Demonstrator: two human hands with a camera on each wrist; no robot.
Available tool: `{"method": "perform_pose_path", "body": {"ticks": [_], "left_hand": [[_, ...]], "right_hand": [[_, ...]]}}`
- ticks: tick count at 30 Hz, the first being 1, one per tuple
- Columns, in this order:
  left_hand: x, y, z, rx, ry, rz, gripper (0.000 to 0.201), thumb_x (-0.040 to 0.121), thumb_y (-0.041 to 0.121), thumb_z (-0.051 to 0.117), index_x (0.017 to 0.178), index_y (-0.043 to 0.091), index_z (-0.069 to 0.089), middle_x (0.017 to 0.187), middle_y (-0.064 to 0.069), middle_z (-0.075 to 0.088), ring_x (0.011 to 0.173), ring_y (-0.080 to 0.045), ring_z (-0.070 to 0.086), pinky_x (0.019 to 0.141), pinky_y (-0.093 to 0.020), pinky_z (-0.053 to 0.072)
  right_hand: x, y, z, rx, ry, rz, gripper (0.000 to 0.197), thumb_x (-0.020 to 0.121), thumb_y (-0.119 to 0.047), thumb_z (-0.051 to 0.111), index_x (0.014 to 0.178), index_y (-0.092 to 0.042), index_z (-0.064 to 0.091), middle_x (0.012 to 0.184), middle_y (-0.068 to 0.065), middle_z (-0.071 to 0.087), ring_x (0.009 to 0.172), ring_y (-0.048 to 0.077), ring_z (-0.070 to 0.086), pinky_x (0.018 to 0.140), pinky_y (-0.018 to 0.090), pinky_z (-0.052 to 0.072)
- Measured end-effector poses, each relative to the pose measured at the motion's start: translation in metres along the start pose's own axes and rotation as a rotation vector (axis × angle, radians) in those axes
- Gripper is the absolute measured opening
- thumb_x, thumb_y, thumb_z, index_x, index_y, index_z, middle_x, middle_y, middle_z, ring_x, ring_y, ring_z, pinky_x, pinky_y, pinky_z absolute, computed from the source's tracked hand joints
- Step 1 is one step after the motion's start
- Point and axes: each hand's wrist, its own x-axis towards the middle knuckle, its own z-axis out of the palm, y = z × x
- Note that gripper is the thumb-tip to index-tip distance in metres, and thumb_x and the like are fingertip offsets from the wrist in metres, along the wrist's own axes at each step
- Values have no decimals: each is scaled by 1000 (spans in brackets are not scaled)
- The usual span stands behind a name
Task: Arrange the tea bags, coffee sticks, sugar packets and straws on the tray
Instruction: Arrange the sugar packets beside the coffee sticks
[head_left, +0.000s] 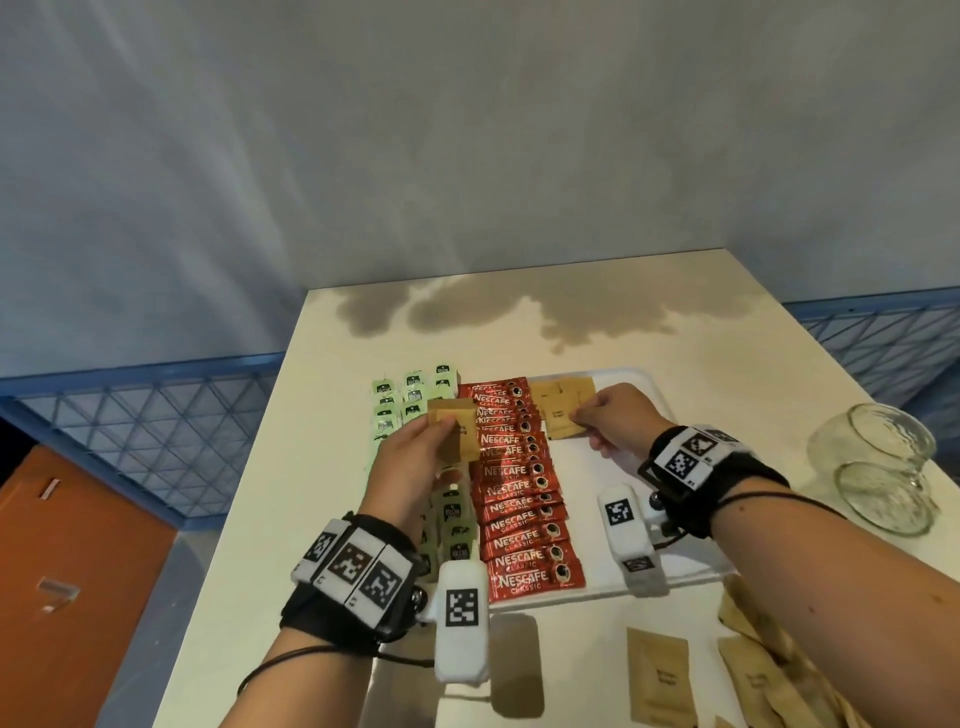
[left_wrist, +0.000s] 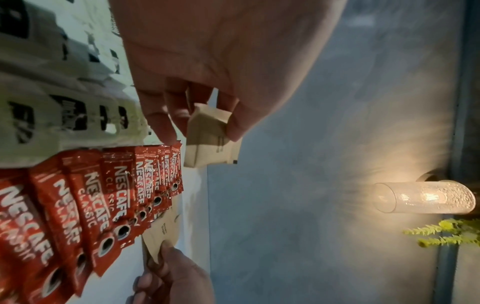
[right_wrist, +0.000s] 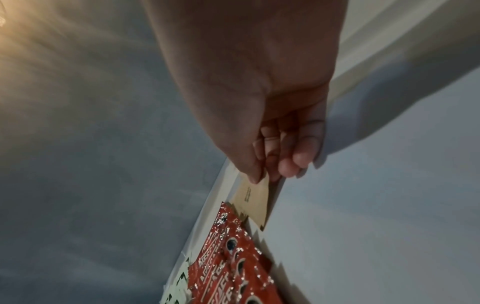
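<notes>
A white tray (head_left: 613, 525) lies on the table. Green tea bags (head_left: 410, 397) fill its left column and red coffee sticks (head_left: 517, 499) overlap in the middle column. Brown sugar packets (head_left: 563, 410) lie at the tray's far end, right of the coffee. My left hand (head_left: 415, 457) holds a small stack of brown sugar packets (left_wrist: 210, 142) above the tea bags and coffee. My right hand (head_left: 608, 421) pinches the near edge of one sugar packet (right_wrist: 253, 197) lying at the tray's far end. No straws are in view.
More brown sugar packets (head_left: 660, 675) lie loose on the table in front of the tray, at the lower right. A glass jar (head_left: 878, 467) lies on its side to the right of the tray. The table's left edge drops to a blue crate and an orange surface.
</notes>
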Motion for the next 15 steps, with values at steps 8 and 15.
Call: {"method": "perform_pose_path", "body": {"ticks": [8,15], "left_hand": [[6,-1,6,-102,23,-63,11,97,11,56,92,13,65,71,3,70,62,-12,66,59,-28,54],[-2,1,9,-82,23,-52,6,94,9,59,93,8,65,82,-5,68,63,-15,65,59,-28,55]], "right_hand": [[12,0,8,3,25,14,14,82,-4,69,70,-3,61,65,18,58,52,24,48,49,32,36],[-6,-2,-2,26,-33,-42,21,84,-9,69,69,-11,55,66,15,51,49,20,41,50,32,34]]}}
